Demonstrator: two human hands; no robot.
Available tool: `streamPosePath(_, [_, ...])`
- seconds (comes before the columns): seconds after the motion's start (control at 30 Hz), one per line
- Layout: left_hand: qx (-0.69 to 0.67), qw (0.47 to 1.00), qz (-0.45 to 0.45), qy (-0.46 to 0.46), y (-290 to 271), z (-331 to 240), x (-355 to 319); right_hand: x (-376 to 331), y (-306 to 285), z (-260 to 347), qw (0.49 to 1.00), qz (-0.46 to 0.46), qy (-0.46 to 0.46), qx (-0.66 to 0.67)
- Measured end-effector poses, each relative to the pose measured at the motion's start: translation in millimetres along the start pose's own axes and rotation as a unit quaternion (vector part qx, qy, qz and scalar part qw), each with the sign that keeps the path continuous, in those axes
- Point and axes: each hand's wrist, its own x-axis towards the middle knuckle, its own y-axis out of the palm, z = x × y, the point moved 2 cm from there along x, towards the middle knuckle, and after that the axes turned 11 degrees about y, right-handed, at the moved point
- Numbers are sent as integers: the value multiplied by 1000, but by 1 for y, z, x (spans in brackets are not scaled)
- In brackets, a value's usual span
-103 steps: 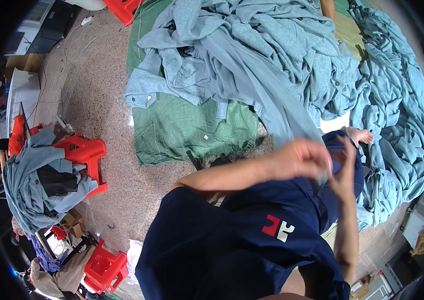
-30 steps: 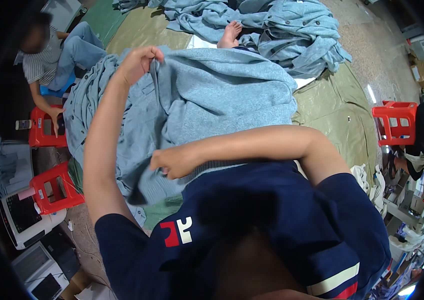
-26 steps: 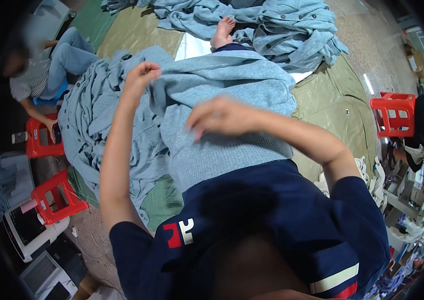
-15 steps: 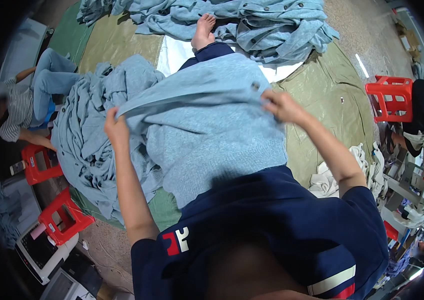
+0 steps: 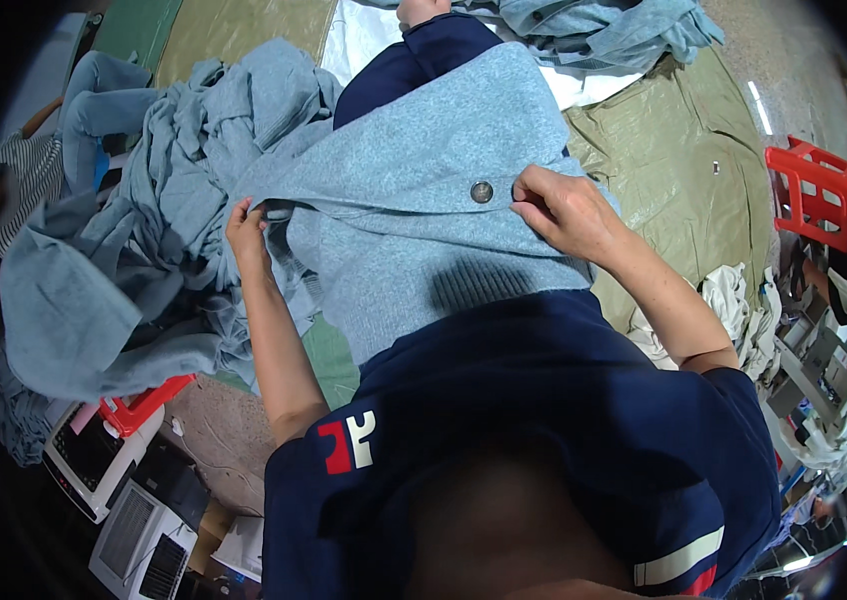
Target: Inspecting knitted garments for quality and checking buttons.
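Observation:
A light blue knitted cardigan [image 5: 434,130] lies over my lap, its ribbed hem against my dark shirt. A dark round button [image 5: 482,191] shows on its front edge. My left hand [image 5: 248,238] is closed on the left end of that edge, where the fabric draws into folds. Just right of the button, my right hand [image 5: 566,212] pinches the same edge between thumb and fingers. The edge runs fairly straight between both hands.
Left of me is a heap of similar blue knitwear [image 5: 179,190], with one piece [image 5: 64,310] spread in front of a seated person in striped clothing. More knitwear [image 5: 604,35] lies ahead on an olive sheet [image 5: 674,150]. A red stool [image 5: 814,190] stands right; white cloth [image 5: 729,300] lies nearby.
The cardigan's front edge, blurred and raised before, now lies flatter with its button plain to see. At the left, a blue garment has swung out over the red stools. The view has shifted.

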Motion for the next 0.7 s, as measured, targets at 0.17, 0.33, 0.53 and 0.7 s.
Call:
streamPosePath(0.17, [-76,996,-54,-14,4,-2,-10,14,4,24,994,-67,-65,-58])
streamPosePath(0.33, [-45,985,-166,36,2,-13,-15,43,18,13,990,-98,-96,-29])
streamPosePath(0.53, [31,948,189,253,114,-230,-103,52,-39,55,965,-35,-221,139])
streamPosePath(0.7, [60,876,256,404,165,-244,-122,69,-40,44,989,80,-108,68])
